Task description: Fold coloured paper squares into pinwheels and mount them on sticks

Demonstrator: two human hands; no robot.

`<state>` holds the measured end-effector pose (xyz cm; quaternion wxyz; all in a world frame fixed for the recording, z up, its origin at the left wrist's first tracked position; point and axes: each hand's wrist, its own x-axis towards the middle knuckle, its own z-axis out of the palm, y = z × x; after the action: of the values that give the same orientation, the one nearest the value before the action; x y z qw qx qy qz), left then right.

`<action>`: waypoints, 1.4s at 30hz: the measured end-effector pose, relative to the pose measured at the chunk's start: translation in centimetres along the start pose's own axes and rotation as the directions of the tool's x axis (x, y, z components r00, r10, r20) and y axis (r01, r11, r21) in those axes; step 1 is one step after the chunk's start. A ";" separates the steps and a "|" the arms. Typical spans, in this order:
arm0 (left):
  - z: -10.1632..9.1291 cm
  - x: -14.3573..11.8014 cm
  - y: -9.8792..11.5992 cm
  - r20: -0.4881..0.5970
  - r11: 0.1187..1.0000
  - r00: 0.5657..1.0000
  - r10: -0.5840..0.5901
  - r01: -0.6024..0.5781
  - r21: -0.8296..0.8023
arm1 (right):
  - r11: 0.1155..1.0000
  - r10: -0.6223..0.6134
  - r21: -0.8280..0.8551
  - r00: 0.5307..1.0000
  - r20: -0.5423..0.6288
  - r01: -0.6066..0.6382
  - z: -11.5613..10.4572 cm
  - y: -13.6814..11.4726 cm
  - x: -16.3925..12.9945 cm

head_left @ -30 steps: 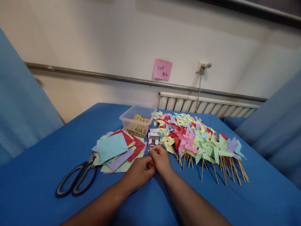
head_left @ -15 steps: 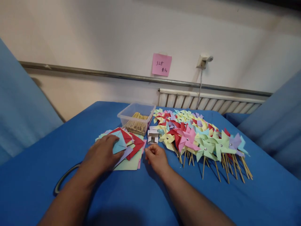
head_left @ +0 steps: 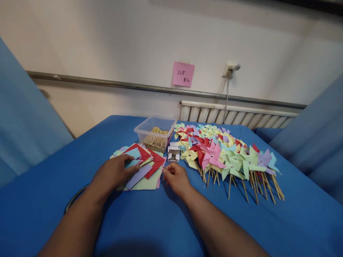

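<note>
My left hand lies flat, fingers spread, on the loose stack of red, light blue, purple and pale green paper squares fanned out on the blue cloth, while my right hand rests curled just beside the stack's right edge.

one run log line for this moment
left hand flat on paper squares | right hand curled beside stack | pinwheels right

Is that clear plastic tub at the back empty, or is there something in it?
Not empty. The clear tub has no lid on and holds a pile of thin wooden sticks, seen through its wall and open top.
</note>
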<state>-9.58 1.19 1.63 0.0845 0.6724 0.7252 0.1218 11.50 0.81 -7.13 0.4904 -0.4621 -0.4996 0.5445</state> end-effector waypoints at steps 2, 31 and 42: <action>-0.3 -0.1 0.2 0.012 0.999 1.000 -0.014 0.014 -0.030 | 1.000 0.002 -0.009 1.000 0.009 -0.002 0.0 0.1 0.0; -0.6 -2.6 6.0 -0.417 0.717 0.797 -0.438 0.030 -0.697 | 0.998 -0.058 -0.006 0.997 0.058 0.058 -0.3 -0.2 -1.0; 5.5 -2.0 10.6 0.163 0.410 0.985 -0.064 0.175 -0.895 | 0.878 0.076 0.459 0.986 0.145 -0.135 -5.0 -1.8 -1.4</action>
<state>2.25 0.29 -0.67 0.4787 0.4728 0.5857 0.4519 16.71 -0.13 -5.67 0.5249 -0.3226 -0.3572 0.7020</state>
